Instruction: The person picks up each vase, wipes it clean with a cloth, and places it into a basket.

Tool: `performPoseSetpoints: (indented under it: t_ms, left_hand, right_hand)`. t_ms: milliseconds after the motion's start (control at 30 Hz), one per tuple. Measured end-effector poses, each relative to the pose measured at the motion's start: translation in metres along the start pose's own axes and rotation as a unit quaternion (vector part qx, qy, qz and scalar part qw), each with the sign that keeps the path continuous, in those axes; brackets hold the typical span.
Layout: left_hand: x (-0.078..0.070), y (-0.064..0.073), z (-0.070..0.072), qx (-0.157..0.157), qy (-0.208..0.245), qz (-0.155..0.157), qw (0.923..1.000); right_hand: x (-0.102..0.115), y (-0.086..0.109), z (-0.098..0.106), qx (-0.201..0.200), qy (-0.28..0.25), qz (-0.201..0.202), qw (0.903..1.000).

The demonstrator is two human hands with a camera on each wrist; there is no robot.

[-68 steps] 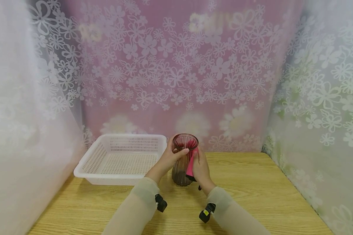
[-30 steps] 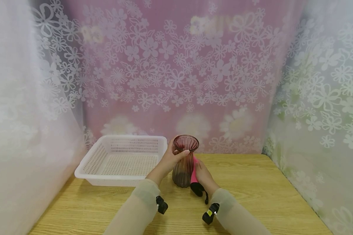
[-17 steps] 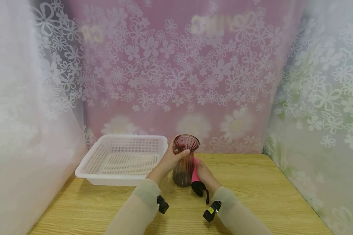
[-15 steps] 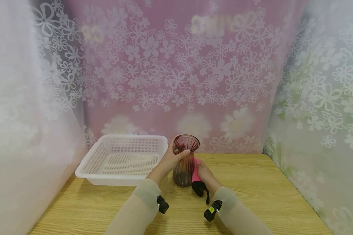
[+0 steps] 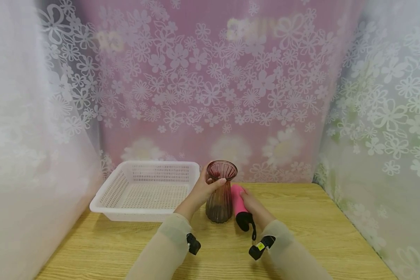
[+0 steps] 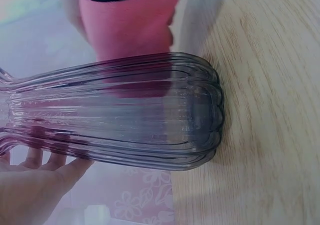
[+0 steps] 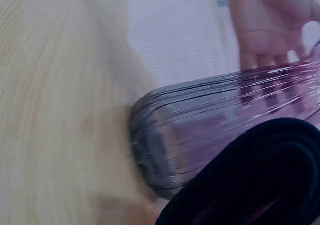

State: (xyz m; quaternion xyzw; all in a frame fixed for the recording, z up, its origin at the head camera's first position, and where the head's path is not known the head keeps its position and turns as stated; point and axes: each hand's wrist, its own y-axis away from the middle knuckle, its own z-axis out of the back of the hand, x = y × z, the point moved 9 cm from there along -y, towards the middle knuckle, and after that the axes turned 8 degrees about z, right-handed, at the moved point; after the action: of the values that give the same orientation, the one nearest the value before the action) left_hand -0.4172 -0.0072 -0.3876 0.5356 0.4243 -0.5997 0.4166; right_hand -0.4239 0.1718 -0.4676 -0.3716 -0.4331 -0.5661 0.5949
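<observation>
Several curved left fingers [image 6: 73, 172] round vase [image 6: 135, 117]

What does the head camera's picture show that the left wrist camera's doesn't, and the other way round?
Only the head view shows the white basket, the open mouth of the glass vase, and the black wrist devices by the sleeves.

Only the left wrist view shows the lower part of the pink item through the vase's clear side.

Both show the vase standing on the wooden table, the left hand holding it, the pink item's black end, and some floral backdrop.
</observation>
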Motion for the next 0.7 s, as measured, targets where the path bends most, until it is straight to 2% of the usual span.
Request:
performPoseSetpoints:
  t_ms: [167,500,700]
  left_hand:
    - [-0.001,0.001,0.0,0.0,0.001,-0.007,1.0]
    - [-0.002,0.001,-0.002,0.016,0.017,0.004,0.9997]
    - [-0.023,0.018,-0.004,0.024,0.017,0.003,0.9996]
  right_hand:
    - [0.017,0.005,0.011,0.002,-0.004,0.021,0.9998]
    - [0.05,0.017,0.025,-0.017,-0.034,0.03,0.9988]
    - [0.061,0.021,0.033,-0.026,-0.061,0.034,0.9972]
